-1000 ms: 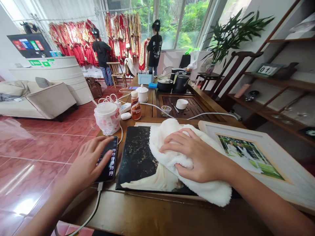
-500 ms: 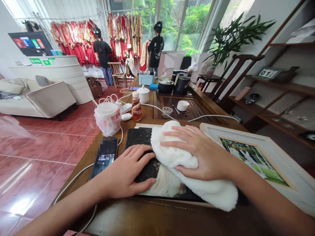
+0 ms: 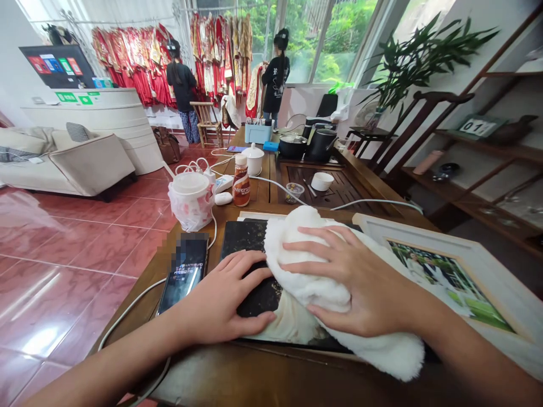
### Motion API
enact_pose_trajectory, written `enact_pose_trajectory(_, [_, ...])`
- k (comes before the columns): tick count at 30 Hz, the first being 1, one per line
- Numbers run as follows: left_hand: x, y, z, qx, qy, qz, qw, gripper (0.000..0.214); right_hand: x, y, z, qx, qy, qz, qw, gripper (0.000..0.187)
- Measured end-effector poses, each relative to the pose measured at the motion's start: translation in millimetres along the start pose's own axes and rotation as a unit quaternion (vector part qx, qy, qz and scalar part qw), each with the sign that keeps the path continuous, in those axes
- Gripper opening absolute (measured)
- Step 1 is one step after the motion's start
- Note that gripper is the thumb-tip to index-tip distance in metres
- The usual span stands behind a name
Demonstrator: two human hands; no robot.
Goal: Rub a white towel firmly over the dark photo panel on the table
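Observation:
A dark flat picture panel (image 3: 244, 237) with a pale, dress-like area in its print lies on the wooden table before me. My left hand (image 3: 237, 299) rests flat on the panel's left side, fingers spread, holding nothing. On the right, my right hand (image 3: 339, 271) grips a fluffy white cloth (image 3: 305, 226) from above and presses it onto the panel. Part of the cloth hangs past the panel's near right edge. Cloth and hand hide much of the panel's right half.
A white-framed photo (image 3: 449, 277) lies right of the panel. To the left are a phone (image 3: 184, 282) with a cable, a plastic-wrapped tub (image 3: 190, 198) and a coffee bottle (image 3: 241, 183). Farther back stand a lidded white cup (image 3: 253, 161) and a black pot (image 3: 322, 146). Two people stand by hanging garments.
The whole view has shifted slightly, so things appear a little farther right. My right hand and the cloth have moved slightly right and nearer; my left hand stays on the panel.

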State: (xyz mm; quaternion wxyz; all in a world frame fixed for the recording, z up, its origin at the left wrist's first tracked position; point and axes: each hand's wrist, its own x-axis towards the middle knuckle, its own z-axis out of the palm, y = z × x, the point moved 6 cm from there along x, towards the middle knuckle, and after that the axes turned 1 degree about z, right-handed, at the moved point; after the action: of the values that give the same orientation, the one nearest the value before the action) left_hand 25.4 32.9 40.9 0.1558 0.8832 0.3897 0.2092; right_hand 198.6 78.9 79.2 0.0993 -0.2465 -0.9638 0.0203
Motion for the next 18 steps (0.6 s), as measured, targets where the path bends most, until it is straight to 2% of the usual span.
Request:
enact_pose_trajectory(2, [0,0,0.0,-0.002,0.001,0.0,1.0,0.055,-1,6,0,-0.003,-0.005,0.003,1.0,0.053])
enact_pose_trajectory(7, [-1,-1,-1.1,-0.007,0.003,-0.001,1.0,0.054,-5,47,-7,-0.037,0.019,0.058,0.997,0.048])
enact_pose_trajectory(9, [-2,0,-2.2,-0.011,0.005,-0.002,1.0,0.053,-6,50,-8,-0.042,0.027,0.065,0.997,0.046])
enact_pose_trajectory(11, [-2,0,-3.0,-0.013,0.007,-0.004,1.0,0.053,-6,39,-8,-0.038,0.022,0.058,0.997,0.043])
enact_pose_trajectory(15, [0,2,-3.8,-0.015,0.012,-0.001,1.0,0.054,-4,0,-5,-0.004,-0.009,0.0,1.0,0.044])
enact_pose_trajectory(18, [0,2,-3.4,-0.015,0.014,0.002,1.0,0.054,-5,-6,-4,0.016,-0.023,-0.017,0.999,0.043])
